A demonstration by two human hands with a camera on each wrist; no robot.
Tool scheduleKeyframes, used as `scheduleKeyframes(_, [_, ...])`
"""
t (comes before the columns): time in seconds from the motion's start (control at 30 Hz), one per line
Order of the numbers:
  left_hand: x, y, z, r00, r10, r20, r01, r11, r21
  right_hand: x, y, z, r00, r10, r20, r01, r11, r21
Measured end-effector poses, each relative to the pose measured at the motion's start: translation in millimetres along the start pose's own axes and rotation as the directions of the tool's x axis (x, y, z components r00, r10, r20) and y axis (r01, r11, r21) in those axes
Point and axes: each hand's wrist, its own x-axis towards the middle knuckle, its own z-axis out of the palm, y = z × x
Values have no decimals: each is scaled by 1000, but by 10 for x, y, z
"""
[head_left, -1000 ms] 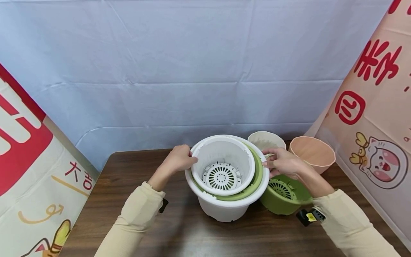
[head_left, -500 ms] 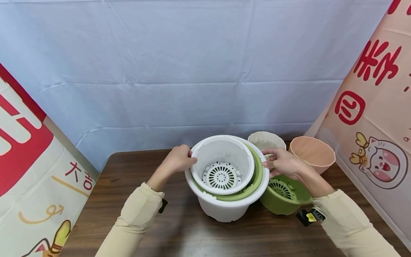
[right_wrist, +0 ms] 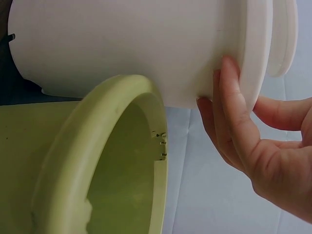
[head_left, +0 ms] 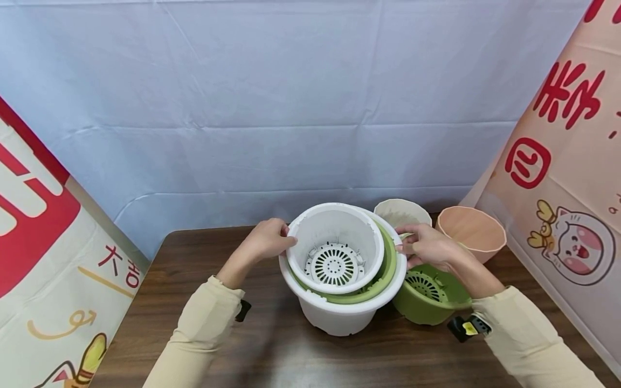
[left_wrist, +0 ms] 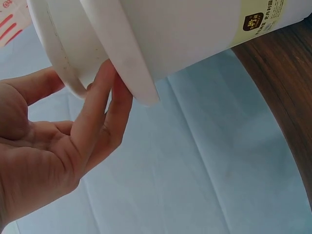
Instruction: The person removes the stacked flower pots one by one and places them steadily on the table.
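Note:
My left hand (head_left: pixel 268 237) pinches the left rim of the small white flowerpot (head_left: pixel 335 223), which has a slotted base. This pot sits inside a green flowerpot (head_left: pixel 390 264), nested in turn in a large white flowerpot (head_left: pixel 335 318). In the left wrist view the left fingers (left_wrist: pixel 92 107) reach between the two white rims, thumb over the upper one. At the other side my right hand (head_left: pixel 429 247) grips the large white pot's rim, with the thumb on top and the fingers (right_wrist: pixel 231 92) against its outer wall.
To the right stands another green flowerpot (head_left: pixel 422 310), close against the large white one. Behind it are a cream flowerpot (head_left: pixel 402 210) and a peach flowerpot (head_left: pixel 473 231). All stand on a dark wooden table (head_left: pixel 204 302), with a pale cloth (head_left: pixel 218 124) hanging behind.
The small white pot has shifted slightly left within the nest, along with my left hand and forearm. My right hand keeps its place on the large pot's rim.

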Motion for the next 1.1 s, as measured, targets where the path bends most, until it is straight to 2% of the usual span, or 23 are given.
scheduleKeyframes(0.13, [4,-20,-7,1000,-8,12,9,997,-82,-6,-2,-3,1000,6,-5,-6,1000,3])
scheduleKeyframes(0.23, [8,-20,-19,999,-12,37,18,985,-171,-9,1,-9,1000,7,-8,-7,1000,0])
scheduleKeyframes(0.57, [26,-66,2,994,-49,94,83,914,-397,-7,10,-10,1000,9,-7,-9,1000,-4])
scheduleKeyframes(0.67, [31,-74,15,993,-47,109,90,899,-428,-7,11,-9,1000,7,-6,-8,1000,-5])
scheduleKeyframes(0.93, [35,-70,27,994,-41,100,82,883,-461,-12,5,-10,1000,6,-7,-6,1000,-6])
scheduleKeyframes(1.1, [36,-76,21,995,-37,92,78,864,-497,-10,3,-12,1000,6,-4,-6,1000,-5])
